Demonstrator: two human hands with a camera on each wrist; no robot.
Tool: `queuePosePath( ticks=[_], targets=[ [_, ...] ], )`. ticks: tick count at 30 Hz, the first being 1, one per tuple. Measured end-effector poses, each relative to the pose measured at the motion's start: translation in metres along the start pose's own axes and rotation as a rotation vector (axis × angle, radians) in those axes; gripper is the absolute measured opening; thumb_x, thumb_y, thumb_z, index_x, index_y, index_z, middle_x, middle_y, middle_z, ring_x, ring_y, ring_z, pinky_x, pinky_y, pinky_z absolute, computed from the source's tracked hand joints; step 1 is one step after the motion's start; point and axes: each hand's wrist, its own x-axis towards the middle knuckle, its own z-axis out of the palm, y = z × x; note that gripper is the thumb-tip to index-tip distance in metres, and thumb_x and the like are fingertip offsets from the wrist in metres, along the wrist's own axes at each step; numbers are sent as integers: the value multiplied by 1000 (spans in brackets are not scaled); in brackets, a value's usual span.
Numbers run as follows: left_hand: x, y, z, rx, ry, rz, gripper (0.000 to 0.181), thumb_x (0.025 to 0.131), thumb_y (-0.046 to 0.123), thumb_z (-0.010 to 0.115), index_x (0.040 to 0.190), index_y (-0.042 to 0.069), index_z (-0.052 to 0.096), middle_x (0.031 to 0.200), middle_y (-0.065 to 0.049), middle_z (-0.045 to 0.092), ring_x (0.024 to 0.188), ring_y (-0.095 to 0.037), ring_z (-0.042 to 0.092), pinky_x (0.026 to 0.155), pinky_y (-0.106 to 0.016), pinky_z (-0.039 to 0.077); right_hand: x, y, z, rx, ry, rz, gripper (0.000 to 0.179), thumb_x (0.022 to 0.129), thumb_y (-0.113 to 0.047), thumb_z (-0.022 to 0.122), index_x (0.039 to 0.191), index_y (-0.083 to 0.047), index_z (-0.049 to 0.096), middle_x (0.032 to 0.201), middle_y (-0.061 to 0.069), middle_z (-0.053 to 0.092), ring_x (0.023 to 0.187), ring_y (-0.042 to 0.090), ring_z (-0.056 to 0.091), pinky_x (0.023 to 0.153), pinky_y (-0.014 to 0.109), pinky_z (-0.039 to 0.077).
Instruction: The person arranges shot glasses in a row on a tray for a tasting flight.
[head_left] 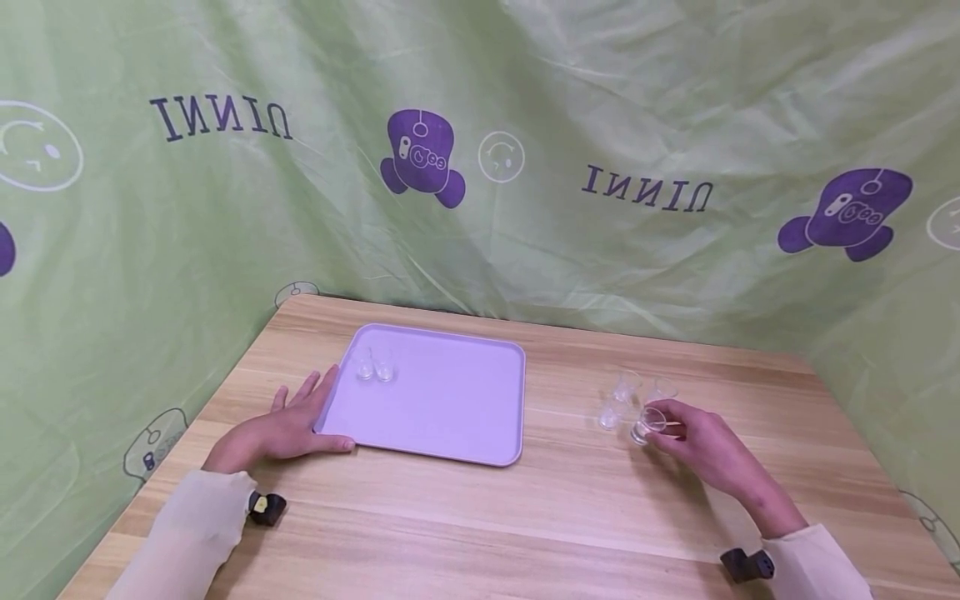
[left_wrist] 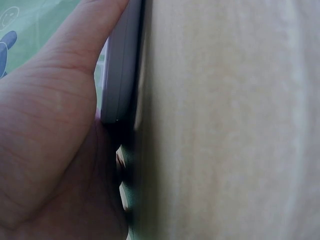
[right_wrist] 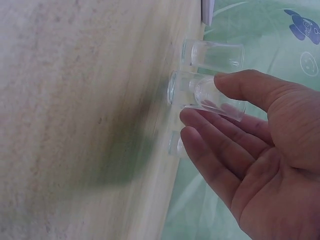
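Observation:
My right hand (head_left: 708, 446) pinches a small clear shot glass (head_left: 643, 427) between thumb and fingers at the right of the table. In the right wrist view the thumb lies on one side of this glass (right_wrist: 202, 92), with fingertips along the other. Several more shot glasses (head_left: 608, 414) stand close beside it. My left hand (head_left: 288, 425) is spread at the near-left corner of a purple tray (head_left: 442, 408), thumb along the front edge and fingers along the left side. Two small clear glasses (head_left: 385, 371) stand in the tray's left part.
The wooden table (head_left: 450, 525) reaches back to a green printed curtain (head_left: 480, 242), which also hangs along both sides. Bare wood lies between the tray and the glasses on the right. A dark wrist camera (head_left: 267, 507) sits at the left cuff.

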Motion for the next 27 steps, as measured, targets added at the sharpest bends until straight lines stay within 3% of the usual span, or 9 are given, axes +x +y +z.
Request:
queuePosePath(
  ticks=[20, 27],
  targets=[
    [0, -1, 1, 1, 8, 7, 127, 86, 56, 78, 162, -3, -4, 166, -31, 4, 151, -53, -5, 109, -74, -14, -4, -2, -5, -55, 36, 7, 38, 91, -11, 80, 124, 4, 65, 113, 19, 73, 96, 30, 74, 78, 33, 61],
    [0, 0, 1, -1, 6, -1, 127, 85, 58, 78, 162, -2, -4, 167, -31, 3, 151, -52, -6, 110, -73, -14, -7, -9, -15, -70, 118, -30, 34, 92, -15, 81, 119, 1, 69, 109, 13, 74, 92, 20, 74, 74, 26, 59]
  ],
)
